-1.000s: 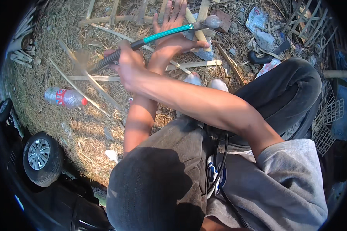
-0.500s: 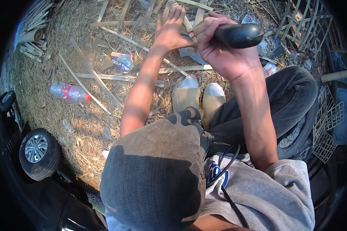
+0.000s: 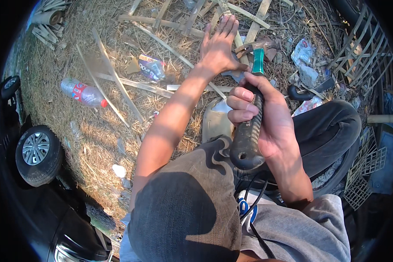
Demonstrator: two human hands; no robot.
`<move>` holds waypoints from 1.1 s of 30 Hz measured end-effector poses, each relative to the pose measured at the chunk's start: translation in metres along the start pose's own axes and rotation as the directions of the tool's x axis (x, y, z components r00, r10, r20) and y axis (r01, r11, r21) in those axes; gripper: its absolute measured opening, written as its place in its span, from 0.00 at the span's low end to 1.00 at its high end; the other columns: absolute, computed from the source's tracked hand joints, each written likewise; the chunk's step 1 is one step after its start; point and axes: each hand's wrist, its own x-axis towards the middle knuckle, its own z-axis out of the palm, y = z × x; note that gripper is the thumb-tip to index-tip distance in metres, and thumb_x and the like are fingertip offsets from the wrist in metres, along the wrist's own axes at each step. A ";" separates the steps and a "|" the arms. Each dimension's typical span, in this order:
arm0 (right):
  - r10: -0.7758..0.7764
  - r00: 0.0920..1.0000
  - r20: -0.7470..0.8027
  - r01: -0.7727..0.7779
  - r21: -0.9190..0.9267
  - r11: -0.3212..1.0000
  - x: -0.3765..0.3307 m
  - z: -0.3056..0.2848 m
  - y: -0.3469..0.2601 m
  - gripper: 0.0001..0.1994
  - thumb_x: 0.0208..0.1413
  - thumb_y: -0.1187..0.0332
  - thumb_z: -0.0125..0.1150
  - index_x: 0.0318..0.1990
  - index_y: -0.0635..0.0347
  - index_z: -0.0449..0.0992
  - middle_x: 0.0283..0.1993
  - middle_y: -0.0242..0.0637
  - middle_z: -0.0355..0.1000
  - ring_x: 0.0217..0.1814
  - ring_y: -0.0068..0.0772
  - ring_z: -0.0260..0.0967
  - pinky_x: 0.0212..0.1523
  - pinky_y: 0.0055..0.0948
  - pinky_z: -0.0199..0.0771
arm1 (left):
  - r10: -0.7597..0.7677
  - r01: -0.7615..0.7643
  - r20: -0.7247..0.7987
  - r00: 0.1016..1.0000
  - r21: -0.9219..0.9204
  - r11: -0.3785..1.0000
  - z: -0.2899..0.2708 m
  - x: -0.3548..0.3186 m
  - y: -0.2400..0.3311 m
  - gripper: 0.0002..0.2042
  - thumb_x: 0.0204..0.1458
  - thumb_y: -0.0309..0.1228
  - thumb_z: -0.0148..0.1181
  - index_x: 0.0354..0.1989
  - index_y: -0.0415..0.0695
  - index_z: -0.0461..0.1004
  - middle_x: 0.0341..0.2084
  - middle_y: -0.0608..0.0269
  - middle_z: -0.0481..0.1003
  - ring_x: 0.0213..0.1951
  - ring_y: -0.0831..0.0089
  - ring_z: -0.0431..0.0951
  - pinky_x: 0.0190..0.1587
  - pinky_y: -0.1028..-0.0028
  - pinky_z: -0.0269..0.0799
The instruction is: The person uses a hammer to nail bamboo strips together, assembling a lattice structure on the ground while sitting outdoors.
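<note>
My left hand [image 3: 218,49] lies with its fingers stretched out over pale bamboo strips [image 3: 239,39] on the ground. It looks pressed flat, and I see nothing gripped in it. My right hand [image 3: 275,107] is wrapped round the black ribbed grip of a hammer [image 3: 258,62] with a green shaft. The hammer's metal head is beyond the fist, over the strips just right of my left hand. Its butt end points back toward me. The strips cross one another in a loose lattice at the top of the view.
Loose bamboo strips [image 3: 118,81] lie on dry straw at the left, near a plastic bottle [image 3: 84,92] and a purple wrapper [image 3: 152,67]. A dark curved-handled tool [image 3: 302,93] lies right of the hammer. Woven lattice pieces [image 3: 367,43] stand at the right. A vehicle wheel [image 3: 37,148] is at far left.
My right hand has come down and turned, so the hammer's shaft and head now show beyond the fist. My left hand stays on the strips. The whole view has shifted a little.
</note>
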 end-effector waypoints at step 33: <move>-0.351 0.927 -0.136 -0.249 -0.920 -0.302 -0.066 -0.038 -0.210 0.34 0.68 0.35 0.39 0.24 0.59 0.67 0.15 0.25 0.57 0.15 0.18 0.53 0.17 0.25 0.55 | 0.000 0.000 0.020 1.000 0.029 1.000 -0.012 0.000 -0.009 0.67 0.31 0.73 0.67 0.77 0.49 0.42 0.77 0.64 0.43 0.77 0.69 0.39 0.77 0.52 0.31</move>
